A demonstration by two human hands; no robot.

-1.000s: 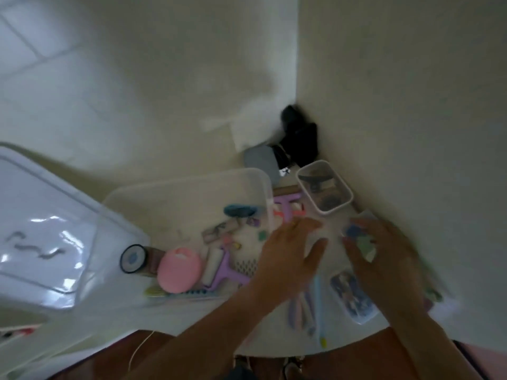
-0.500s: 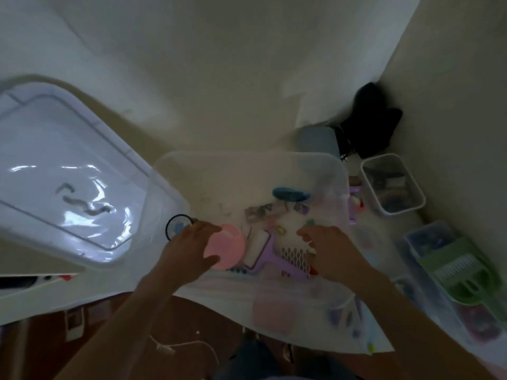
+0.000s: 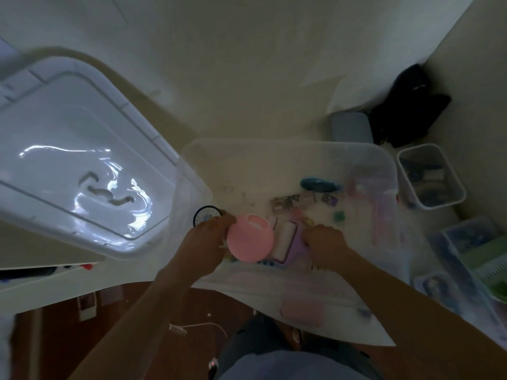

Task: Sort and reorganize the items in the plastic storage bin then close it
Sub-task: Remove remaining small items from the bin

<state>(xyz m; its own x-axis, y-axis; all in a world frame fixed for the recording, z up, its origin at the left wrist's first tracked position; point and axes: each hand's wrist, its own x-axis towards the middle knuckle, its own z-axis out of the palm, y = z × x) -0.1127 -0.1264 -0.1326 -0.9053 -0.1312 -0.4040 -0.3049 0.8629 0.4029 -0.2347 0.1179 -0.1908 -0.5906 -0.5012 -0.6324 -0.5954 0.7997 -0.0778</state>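
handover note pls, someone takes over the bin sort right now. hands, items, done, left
Left hand grips the pink round case inside the clear bin.
Right hand is curled over the purple item; grip unclear.
Teal piece and small packets lie loose on the bin floor.
Lid is off, lying to the left.
Done: bin open, sorting underway.
Left: finish sorting, fit lid.

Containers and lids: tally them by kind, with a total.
Large clear storage bin, open: 1
Large clear lid, lying off to the left: 1
Small clear tubs: 2, one by the wall and one at the right edge
Round pink lidded case, at the left hand: 1
Total: 5
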